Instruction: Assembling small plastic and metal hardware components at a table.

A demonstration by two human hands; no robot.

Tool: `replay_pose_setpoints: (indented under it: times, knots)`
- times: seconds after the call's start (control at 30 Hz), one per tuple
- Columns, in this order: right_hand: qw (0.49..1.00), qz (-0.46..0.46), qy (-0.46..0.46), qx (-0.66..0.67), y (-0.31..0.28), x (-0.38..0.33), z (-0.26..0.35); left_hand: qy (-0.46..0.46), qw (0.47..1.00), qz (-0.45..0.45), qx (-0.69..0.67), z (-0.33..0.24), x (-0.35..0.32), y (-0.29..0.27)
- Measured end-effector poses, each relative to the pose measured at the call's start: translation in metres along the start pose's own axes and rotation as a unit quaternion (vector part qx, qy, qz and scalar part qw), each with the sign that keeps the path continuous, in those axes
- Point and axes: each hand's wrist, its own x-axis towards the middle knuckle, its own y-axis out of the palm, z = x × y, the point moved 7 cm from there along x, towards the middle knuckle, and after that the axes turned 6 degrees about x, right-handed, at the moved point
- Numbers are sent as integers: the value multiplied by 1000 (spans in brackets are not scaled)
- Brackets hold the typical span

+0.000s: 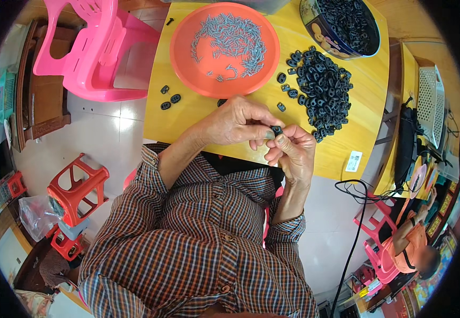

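Between my fingertips, over the table's near edge, is a small black plastic piece [276,130]. My left hand [239,123] pinches it from the left, and my right hand [293,152] grips it from the right with the thumb on top. Beyond my hands stands an orange-red basin [181,66] with many small silvery screws [235,40] spread on its bottom. A heap of black oval pieces with holes [325,90] lies to the right of the basin. Several more such pieces [166,105] lie apart at the left of the table, and one shows partly behind my left hand.
The yellow table [341,159] carries a round tin [323,45] full of black pieces at the far right. A pink chair [89,63] and a red stool [79,188] stand at the left. A black cable [353,246] hangs at the right, where another person [407,246] sits.
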Motion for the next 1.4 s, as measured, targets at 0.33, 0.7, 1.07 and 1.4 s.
replay_pose_setpoints:
  times: [0.33, 0.7, 1.07, 1.4]
  knots:
    - [999, -20, 16, -38, 0, 1, -3, 13, 1000, -12, 14, -1, -6, 1]
    - [995, -23, -61, -72, 15, 0, 4, 23, 996, -88, 21, -2, -8, -5]
    - [978, -90, -62, -180, 11, -5, 4, 66, 986, -89, 126, -8, -9, -4]
    - [967, -135, -116, -185, 2, -12, 20, -49, 988, -133, -53, 10, -21, -23]
